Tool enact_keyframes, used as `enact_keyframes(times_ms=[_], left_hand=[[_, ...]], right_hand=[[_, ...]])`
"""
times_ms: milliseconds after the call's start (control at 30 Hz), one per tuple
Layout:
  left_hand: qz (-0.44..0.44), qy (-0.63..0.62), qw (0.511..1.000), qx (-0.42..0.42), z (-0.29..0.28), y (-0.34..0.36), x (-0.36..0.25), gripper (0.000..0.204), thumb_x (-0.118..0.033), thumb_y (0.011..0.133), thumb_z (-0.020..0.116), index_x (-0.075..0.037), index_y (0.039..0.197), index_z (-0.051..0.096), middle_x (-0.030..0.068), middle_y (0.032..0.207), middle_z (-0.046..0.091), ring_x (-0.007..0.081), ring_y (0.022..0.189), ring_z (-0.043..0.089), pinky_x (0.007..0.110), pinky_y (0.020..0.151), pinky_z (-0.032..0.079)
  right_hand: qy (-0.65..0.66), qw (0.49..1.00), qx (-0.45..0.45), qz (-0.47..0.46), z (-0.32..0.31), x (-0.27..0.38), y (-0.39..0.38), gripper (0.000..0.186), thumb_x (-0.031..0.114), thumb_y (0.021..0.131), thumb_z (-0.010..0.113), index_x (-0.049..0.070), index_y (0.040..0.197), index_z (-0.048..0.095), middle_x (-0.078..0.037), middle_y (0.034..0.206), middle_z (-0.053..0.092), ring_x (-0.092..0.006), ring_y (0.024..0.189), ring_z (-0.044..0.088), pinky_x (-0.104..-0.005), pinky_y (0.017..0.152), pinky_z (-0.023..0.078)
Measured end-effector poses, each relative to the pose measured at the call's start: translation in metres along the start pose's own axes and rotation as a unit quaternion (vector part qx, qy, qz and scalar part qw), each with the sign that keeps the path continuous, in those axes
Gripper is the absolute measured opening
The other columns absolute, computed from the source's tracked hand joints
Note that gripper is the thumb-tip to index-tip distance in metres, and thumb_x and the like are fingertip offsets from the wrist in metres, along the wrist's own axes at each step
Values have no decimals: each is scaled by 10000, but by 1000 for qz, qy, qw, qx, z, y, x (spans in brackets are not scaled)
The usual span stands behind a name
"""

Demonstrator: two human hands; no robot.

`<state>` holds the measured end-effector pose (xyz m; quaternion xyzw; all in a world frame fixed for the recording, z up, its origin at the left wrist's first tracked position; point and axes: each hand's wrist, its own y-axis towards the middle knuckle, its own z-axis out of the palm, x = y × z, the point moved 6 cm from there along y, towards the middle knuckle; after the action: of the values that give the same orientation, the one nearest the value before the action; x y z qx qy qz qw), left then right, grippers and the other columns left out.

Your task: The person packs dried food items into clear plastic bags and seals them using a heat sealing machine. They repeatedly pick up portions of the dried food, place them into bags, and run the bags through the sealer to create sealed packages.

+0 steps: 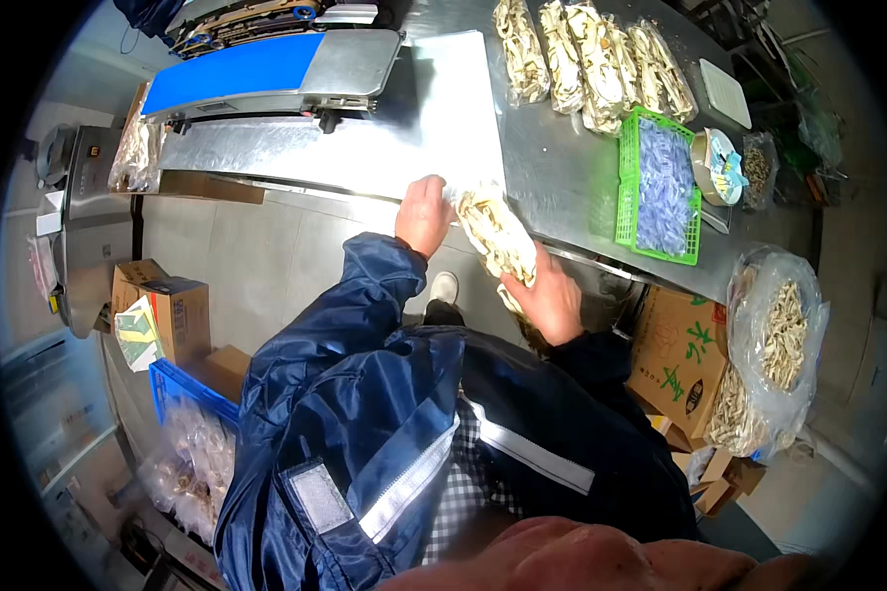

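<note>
Between my hands is a clear plastic bag of pale dried strips (496, 231), held at a tilt over the front edge of the steel table (552, 163). My right hand (550, 300) is closed around its lower end, thumb on top of the plastic. My left hand (425, 215) has its fingers curled in at the bag's upper left end, where the clear film meets the fingertips. A white sheet (453, 103) lies on the table just beyond. What the strips are exactly I cannot make out.
Several filled bags (591, 64) lie at the back right, near a green basket (629, 212) of small bluish packets and a round tub (705, 163). A blue-belted machine (237, 74) stands back left. Cartons (672, 355) and a large bag of strips (784, 340) flank my right side.
</note>
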<state>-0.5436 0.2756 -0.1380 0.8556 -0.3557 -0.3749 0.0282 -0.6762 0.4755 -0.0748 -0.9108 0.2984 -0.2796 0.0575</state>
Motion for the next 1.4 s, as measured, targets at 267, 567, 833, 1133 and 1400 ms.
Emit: enact_keyframes(times_ms=[267, 567, 833, 1133, 1400], left_hand=[[37, 62, 997, 18, 29, 1, 12, 164, -125, 856, 673, -36, 918, 550, 186, 910, 633, 389, 860, 633, 488, 735, 530], [-35, 25, 972, 233, 42, 15, 12, 271, -220, 1098, 426, -29, 1190, 595, 76, 1054, 605, 173, 985, 593, 334, 881, 514], [153, 307, 938, 38, 83, 0, 6, 139, -179, 846, 606, -84, 947, 592, 72, 892, 603, 248, 864, 624, 392, 669, 523], [102, 123, 980, 117, 116, -4, 64, 151, -159, 838, 605, -68, 958, 593, 117, 940, 614, 314, 888, 606, 422, 746, 518], [97, 104, 989, -41, 47, 14, 8, 247, -81, 768, 681, -28, 1002, 621, 186, 1304, 533, 440, 1274, 452, 550, 1024, 412]], right_hand=[[-47, 999, -10, 22, 19, 1, 4, 804, 490, 836, 712, 1, 1421, 456, -261, 1131, 662, -430, 862, 698, -510, 734, 563], [-81, 996, -38, 21, 20, -5, 10, 760, 424, 827, 730, 5, 1406, 469, -220, 1114, 659, -396, 907, 690, -482, 759, 556], [-86, 995, 5, 45, 29, -12, 24, 762, 458, 823, 728, 20, 1384, 455, -229, 1166, 630, -425, 960, 677, -509, 802, 541], [-87, 996, -2, 21, 45, -2, 20, 718, 393, 852, 724, 8, 1379, 425, -207, 1162, 582, -423, 1004, 642, -510, 815, 537], [-3, 999, -25, 20, 50, 18, 30, 919, 324, 785, 757, 64, 1538, 298, -211, 1181, 556, -415, 1020, 629, -496, 821, 535]])
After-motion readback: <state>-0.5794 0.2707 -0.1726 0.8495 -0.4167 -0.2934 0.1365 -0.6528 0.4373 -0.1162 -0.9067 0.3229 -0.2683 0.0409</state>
